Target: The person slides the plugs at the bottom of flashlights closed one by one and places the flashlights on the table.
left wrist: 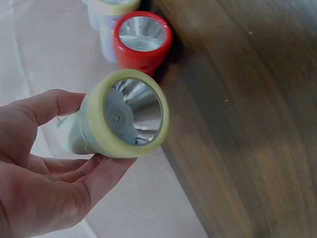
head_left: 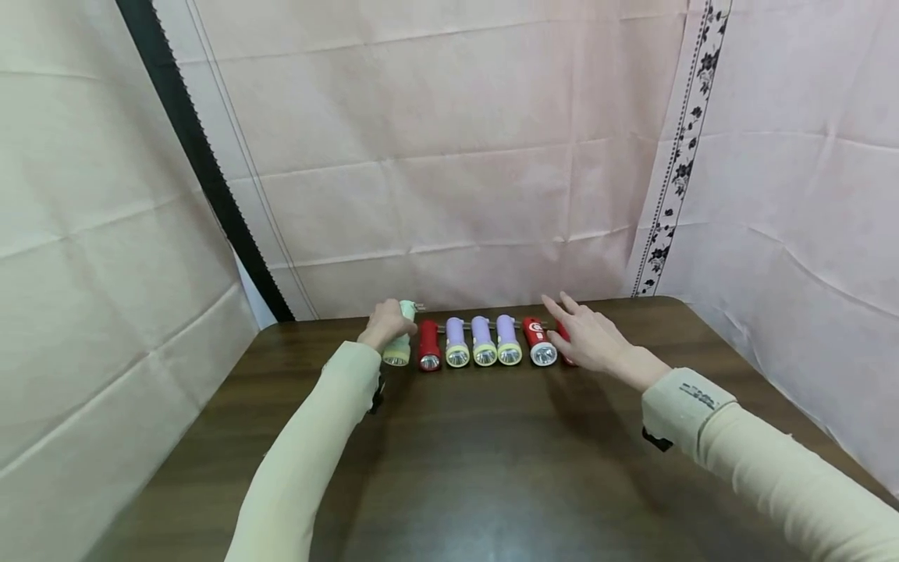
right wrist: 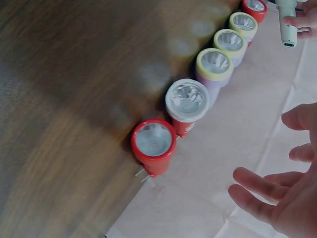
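Observation:
My left hand [head_left: 386,324] grips a pale green flashlight [left wrist: 94,121] with a yellow rim, thumb on one side and fingers on the other. In the left wrist view it is tilted, lens toward the camera. Beside it on the table lies a red flashlight [head_left: 429,343], then three purple flashlights [head_left: 483,337] with yellow rims. Further right are a red flashlight with a white rim [head_left: 537,336] and another red flashlight [right wrist: 156,153] with metal prongs out. Over that right end hovers my right hand [head_left: 593,337], fingers spread and holding nothing; it partly hides the last red flashlight in the head view.
The flashlights line the back edge of a dark wooden table [head_left: 456,468], lenses toward me. Pale cloth sheets [head_left: 449,195] hang behind and on both sides. A black strip [head_left: 204,160] runs down the cloth at the left, a floral band [head_left: 681,164] at the right.

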A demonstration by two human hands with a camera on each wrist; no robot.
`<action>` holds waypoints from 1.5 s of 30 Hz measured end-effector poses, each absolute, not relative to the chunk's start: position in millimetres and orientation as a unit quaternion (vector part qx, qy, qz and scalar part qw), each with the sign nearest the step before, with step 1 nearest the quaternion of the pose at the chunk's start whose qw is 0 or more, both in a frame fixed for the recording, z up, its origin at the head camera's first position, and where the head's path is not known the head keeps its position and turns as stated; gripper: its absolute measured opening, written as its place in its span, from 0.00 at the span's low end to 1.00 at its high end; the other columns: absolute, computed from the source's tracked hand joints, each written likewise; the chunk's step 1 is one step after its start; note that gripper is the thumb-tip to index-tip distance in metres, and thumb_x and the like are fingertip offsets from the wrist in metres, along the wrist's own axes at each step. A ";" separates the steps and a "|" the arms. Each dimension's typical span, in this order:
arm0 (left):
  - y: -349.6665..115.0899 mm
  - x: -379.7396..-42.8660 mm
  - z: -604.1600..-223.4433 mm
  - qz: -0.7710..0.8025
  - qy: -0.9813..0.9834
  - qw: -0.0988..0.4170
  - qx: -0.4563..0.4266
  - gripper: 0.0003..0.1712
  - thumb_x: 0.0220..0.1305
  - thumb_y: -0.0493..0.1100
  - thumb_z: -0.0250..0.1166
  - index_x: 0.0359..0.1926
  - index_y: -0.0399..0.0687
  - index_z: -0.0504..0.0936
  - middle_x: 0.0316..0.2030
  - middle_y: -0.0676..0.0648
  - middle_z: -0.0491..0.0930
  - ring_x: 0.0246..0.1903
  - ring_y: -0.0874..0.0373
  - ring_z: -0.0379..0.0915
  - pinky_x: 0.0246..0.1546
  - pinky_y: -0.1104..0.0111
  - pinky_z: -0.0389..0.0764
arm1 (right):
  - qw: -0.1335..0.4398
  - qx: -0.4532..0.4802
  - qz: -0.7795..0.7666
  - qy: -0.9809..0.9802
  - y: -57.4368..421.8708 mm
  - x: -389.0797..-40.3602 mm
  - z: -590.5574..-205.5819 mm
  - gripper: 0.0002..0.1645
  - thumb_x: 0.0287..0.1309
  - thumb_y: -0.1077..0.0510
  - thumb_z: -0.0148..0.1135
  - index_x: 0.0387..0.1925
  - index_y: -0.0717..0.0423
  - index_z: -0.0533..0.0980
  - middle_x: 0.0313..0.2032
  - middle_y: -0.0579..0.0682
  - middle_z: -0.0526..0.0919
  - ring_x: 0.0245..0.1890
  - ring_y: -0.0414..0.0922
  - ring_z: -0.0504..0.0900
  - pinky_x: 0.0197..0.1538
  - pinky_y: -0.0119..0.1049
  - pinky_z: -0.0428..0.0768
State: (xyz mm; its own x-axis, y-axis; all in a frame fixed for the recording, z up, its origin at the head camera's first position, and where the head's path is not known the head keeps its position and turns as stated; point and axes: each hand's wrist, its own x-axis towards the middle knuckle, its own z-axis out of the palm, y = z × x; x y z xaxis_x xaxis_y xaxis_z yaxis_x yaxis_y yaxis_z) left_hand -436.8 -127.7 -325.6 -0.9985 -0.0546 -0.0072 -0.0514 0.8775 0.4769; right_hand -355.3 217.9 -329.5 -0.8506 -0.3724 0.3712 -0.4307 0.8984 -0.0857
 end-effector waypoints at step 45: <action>-61.6 -391.8 -314.8 -0.265 -0.925 0.075 -0.261 0.32 0.45 0.33 0.74 0.49 0.45 0.66 0.42 0.41 0.80 0.39 0.51 0.77 0.38 0.64 0.79 | 0.102 0.317 0.132 -0.934 172.8 -333.6 -314.2 0.44 0.59 0.55 0.61 0.74 0.47 0.54 0.33 0.49 0.79 0.14 0.36 0.61 0.23 0.31 0.66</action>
